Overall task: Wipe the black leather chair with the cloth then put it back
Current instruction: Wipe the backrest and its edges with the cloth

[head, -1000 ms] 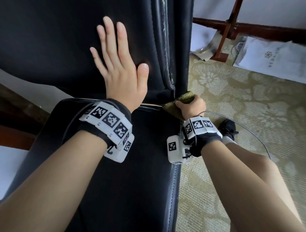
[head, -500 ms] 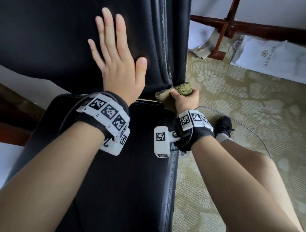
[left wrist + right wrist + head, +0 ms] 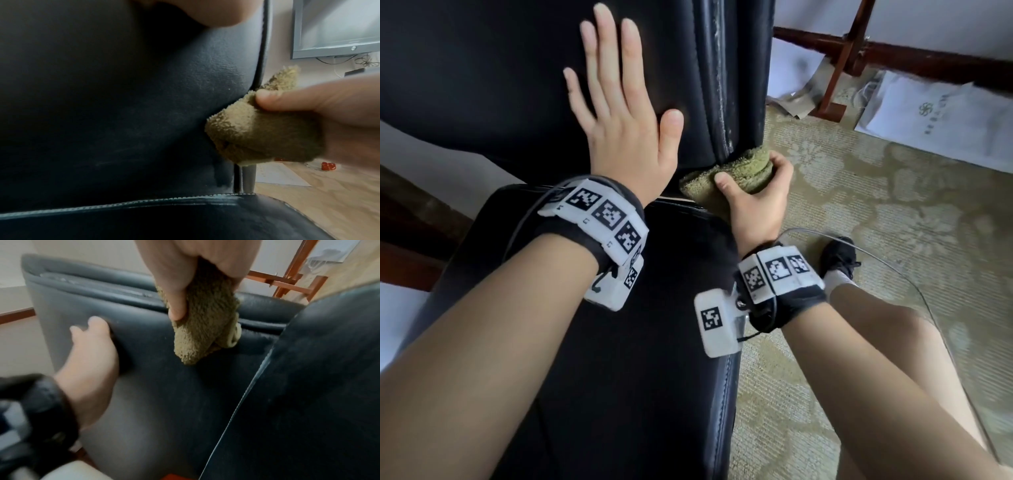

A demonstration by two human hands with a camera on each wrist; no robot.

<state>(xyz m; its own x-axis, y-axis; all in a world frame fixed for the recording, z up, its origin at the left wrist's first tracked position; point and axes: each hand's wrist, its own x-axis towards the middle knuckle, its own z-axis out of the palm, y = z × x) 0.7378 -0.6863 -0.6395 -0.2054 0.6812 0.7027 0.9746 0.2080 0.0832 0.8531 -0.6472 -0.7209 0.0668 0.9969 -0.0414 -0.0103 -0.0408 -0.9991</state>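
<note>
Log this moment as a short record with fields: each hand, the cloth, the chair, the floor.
left hand: flat, fingers straight, pressed on the backrest
right hand: grips the cloth
cloth: green, bunched, against the backrest's right edge near the seat
chair: black leather, worn seam along that edge
floor: patterned carpet, papers by the wall

Smooth leather chair (image 3: pixel 482 68), nubby terry cloth (image 3: pixel 726 178)
</note>
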